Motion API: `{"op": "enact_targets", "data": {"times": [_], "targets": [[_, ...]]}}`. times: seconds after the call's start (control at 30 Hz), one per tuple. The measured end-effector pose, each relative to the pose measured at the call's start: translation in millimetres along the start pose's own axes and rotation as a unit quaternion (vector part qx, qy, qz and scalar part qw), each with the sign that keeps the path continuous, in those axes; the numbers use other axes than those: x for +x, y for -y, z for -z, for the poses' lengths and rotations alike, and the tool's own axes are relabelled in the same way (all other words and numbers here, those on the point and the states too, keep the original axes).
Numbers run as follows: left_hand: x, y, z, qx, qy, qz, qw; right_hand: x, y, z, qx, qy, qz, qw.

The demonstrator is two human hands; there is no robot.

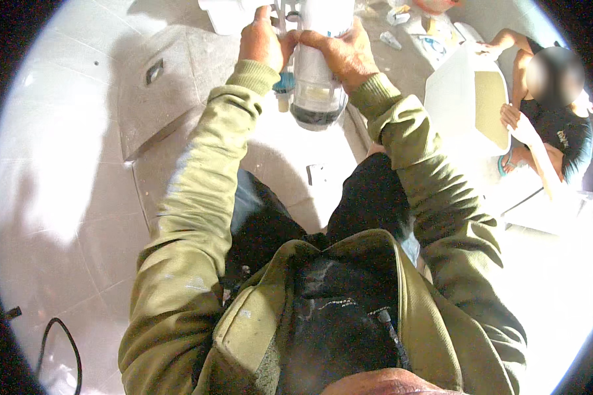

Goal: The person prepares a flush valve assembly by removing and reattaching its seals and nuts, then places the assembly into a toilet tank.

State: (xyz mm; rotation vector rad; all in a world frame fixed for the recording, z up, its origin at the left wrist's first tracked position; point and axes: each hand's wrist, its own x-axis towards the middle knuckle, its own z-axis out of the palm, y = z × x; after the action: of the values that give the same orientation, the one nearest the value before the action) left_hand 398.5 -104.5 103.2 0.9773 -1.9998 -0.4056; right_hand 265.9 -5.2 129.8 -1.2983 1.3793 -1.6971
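Both of my hands are raised together at the top of the view, around what looks like a water filter unit. Its white cylinder [313,69] ends in a clear cup [317,105] with a dark base. My right hand [344,54] is closed on the cylinder's right side, its thumb lying across the front. My left hand [262,41] is closed at the unit's left side, beside a pale bracket; its exact hold is partly hidden. A blue and tan fitting [284,85] hangs just under my left hand.
A white container [458,92] stands at the right, where another person [550,125] sits with hands by it. Small parts and packaging [431,39] lie beyond. A raised slab [161,99] is at the left; a black cable [59,322] curves at lower left.
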Motion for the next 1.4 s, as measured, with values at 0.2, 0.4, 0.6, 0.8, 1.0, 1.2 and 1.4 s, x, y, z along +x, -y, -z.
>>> {"op": "enact_targets", "data": {"times": [0.2,0.4,0.6,0.8,1.0,1.2,1.4], "targets": [[-0.1,-12.8,-12.1,0.026,0.015,-0.029,0.999,-5.3,-8.7,21.9,-0.059,-0.038,0.036,0.997],[-20.7,-40.7,-23.2,0.106,0.002,-0.067,0.992,-23.4,-12.4,42.5,-0.038,-0.032,0.059,0.997],[-22.8,-32.4,-14.8,0.061,0.047,-0.047,0.996,-31.3,-12.6,45.8,0.049,-0.020,-0.126,0.991],[-28.1,-49.5,5.7,-0.041,0.031,0.049,0.997,-27.9,-26.7,49.3,0.083,-0.019,-0.109,0.990],[-15.9,-4.3,27.2,-0.124,0.173,0.123,0.969,-33.4,-15.0,22.5,0.015,0.006,-0.081,0.997],[-22.3,-14.5,35.6,0.069,0.185,0.063,0.978,-30.5,-24.9,16.2,0.002,0.029,-0.053,0.998],[-32.8,-10.9,28.8,0.085,0.057,-0.072,0.992,-25.5,-35.1,11.9,-0.090,0.022,-0.043,0.995]]}}
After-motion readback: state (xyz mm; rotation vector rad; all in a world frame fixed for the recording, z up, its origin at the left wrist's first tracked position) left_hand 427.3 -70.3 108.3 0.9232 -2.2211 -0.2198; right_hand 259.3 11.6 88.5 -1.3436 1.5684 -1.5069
